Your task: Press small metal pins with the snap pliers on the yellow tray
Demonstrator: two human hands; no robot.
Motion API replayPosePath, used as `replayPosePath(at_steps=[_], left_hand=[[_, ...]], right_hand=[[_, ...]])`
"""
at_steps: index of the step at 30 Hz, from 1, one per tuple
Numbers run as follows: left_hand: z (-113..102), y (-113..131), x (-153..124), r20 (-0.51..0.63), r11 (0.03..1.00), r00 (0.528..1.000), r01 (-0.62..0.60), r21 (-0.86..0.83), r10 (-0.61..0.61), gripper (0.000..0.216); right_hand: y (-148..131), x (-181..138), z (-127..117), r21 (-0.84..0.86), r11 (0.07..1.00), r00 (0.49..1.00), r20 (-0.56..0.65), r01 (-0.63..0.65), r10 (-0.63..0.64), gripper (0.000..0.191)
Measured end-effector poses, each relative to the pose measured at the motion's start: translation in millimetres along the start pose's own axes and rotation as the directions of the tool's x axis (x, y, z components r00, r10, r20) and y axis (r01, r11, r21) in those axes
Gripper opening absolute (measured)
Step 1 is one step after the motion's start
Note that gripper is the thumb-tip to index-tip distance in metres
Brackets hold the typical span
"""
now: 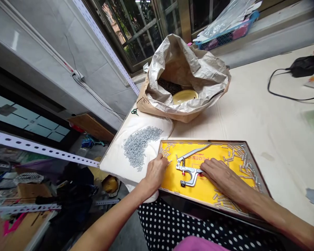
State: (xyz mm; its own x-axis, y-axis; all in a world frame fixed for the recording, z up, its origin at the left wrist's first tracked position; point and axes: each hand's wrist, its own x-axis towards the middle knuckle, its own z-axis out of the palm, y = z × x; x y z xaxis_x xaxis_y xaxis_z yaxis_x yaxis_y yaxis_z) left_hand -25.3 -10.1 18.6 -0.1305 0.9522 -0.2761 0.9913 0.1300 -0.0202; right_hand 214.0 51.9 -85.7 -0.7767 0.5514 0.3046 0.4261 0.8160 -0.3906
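A shallow tray (206,141) with a yellow bottom stands at the table's front edge. In it lie hand pliers (192,170) with silver handles and a spring, of the snap-setting kind. My right hand (222,176) has its fingers curled over the end of the lower handle; the upper handle points up, free of the hand. At the tray's left rim is my left hand (156,170), fingers pressed together by some small metal tubes (166,150). Whatever its fingertips hold is hidden. More small metal tubes (247,167) are scattered along the tray's right side and lower edge.
Left of the tray, a heap of small metal pieces (138,146) lies on white cloth, with green scissors (134,112) behind. An open paper sack (170,113) holds dark contents and a yellow bowl (185,96). A black cable (279,94) lies at right. White perforated shelf bars (42,148) cross the left.
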Motion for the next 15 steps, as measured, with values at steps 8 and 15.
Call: replayPosePath(at_steps=[8,15], left_hand=[[-2.5,-81.1,23.6,-0.084,0.957,0.982,0.184,0.226,-0.169,0.034],[19.7,-120.3,28.0,0.021,0.931,1.000,-0.014,0.365,0.007,0.033]], right_hand=[[5.3,-1.4,12.1,-0.062,0.998,0.999,-0.033,0.016,-0.018,0.017],[1.9,2.0,5.0,-0.056,0.998,0.997,-0.077,0.014,-0.019,0.016]])
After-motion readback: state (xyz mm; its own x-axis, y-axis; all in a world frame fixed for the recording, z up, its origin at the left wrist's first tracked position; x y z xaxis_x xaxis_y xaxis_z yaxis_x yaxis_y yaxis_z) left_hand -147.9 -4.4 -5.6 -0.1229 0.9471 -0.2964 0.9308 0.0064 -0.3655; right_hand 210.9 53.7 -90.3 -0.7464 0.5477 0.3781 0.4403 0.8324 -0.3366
